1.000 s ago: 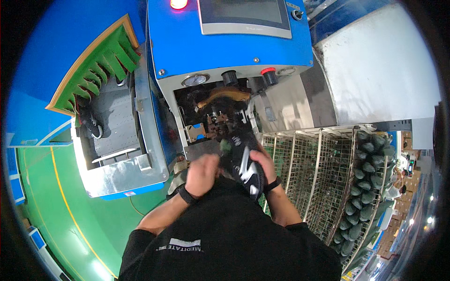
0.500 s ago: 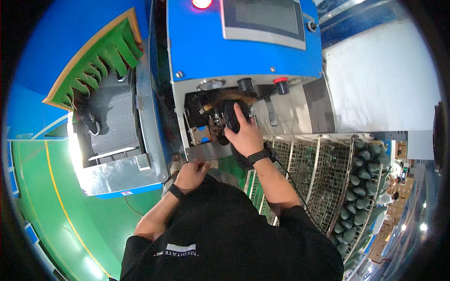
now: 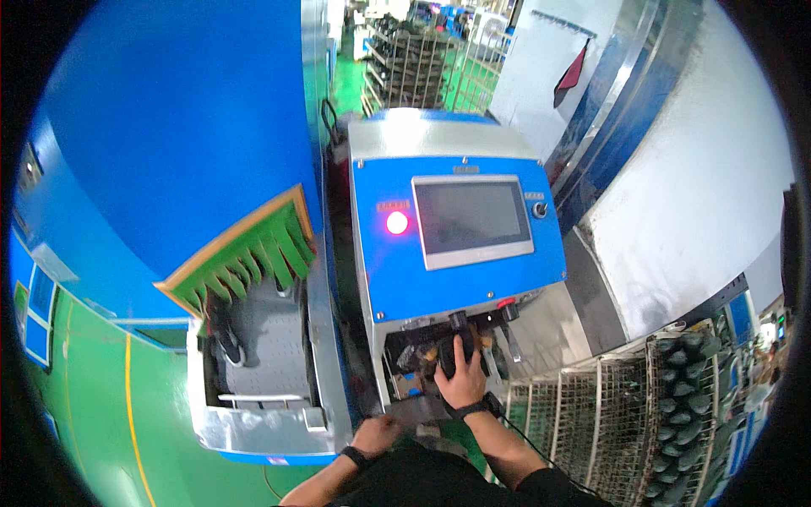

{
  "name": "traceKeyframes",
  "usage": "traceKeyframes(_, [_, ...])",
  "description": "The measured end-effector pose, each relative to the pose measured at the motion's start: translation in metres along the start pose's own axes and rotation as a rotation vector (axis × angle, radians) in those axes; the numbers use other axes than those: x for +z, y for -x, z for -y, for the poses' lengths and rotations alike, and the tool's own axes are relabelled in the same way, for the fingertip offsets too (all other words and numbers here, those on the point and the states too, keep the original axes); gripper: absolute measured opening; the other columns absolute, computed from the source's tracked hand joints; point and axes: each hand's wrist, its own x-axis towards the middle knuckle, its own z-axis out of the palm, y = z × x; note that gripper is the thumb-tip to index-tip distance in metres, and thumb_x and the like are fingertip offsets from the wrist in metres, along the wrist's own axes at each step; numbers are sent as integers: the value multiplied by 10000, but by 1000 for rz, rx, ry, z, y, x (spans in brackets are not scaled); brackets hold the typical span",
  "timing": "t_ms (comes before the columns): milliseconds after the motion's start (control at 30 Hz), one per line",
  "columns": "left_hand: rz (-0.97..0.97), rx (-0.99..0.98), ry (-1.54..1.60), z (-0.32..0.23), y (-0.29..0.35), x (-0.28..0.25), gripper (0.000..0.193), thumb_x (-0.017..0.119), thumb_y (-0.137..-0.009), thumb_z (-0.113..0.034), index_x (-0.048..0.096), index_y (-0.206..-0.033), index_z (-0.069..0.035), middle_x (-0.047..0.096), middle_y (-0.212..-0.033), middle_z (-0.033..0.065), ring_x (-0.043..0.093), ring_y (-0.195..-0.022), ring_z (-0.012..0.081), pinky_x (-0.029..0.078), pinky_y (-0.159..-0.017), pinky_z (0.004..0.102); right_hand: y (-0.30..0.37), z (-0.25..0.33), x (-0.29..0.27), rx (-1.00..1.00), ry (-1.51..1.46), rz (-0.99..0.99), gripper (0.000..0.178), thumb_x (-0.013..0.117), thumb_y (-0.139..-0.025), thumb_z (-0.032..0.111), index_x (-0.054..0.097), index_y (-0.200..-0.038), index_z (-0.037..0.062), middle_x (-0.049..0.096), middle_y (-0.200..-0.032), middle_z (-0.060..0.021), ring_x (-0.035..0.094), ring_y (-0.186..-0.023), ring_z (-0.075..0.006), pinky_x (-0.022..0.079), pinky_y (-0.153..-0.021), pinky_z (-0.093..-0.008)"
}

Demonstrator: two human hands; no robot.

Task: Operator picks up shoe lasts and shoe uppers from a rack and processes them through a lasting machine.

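Note:
My right hand (image 3: 463, 385) is closed round a black shoe (image 3: 448, 353) in the opening under the blue machine panel (image 3: 389, 287). Its fingers lie over the top of the shoe, and the rest of the shoe is hidden among dark machine parts. Low at the machine's front edge is my left hand (image 3: 378, 434), with curled fingers. Whatever those fingers hold, if anything, cannot be made out. Above the opening, the panel bears a dark screen (image 3: 471, 218), a glowing red light (image 3: 397, 223) and a red-topped knob (image 3: 507, 309).
On the left, a conveyor (image 3: 270, 355) carries a black shoe (image 3: 232, 348) beside a green strip curtain (image 3: 258, 262). A wire rack (image 3: 621, 397) with several dark shoe-shaped pieces (image 3: 676, 414) stands close on the right. Another loaded rack (image 3: 410, 63) is behind the machine.
The view has tilted up, so the whole panel and the area behind the machine now show. My right hand stays on the shoe, and my left remains by the front edge.

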Motion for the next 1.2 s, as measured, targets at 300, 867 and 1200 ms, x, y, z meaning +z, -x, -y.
traceKeyframes(300, [310,-78,371,-46,-7,-1,639,509,-1058,-597,648,-1316,-29,757,-967,157,742,-874,250,577,-804,391,80,10,-26,-260,-106,-68,943,808,-885,337,296,-1670,237,453,-1463,-415,557,-1229,-582,533,-935,-629])
traceKeyframes(867, [741,-458,713,3,-10,59,400,674,-970,-445,704,-1123,-76,705,-935,19,651,-787,177,559,-770,327,103,-25,-3,697,-1372,257,975,869,-861,299,336,-1645,71,570,-1489,-148,595,-1286,-241,476,-1093,-366])
traceKeyframes(1200, [227,-234,640,-50,39,-38,518,682,-918,-423,703,-1212,3,738,-1146,128,703,-989,262,549,-906,377,168,-51,-165,510,-1433,-162,762,850,-886,144,509,-1561,51,679,-1380,-51,619,-1221,-131,466,-1084,-302])
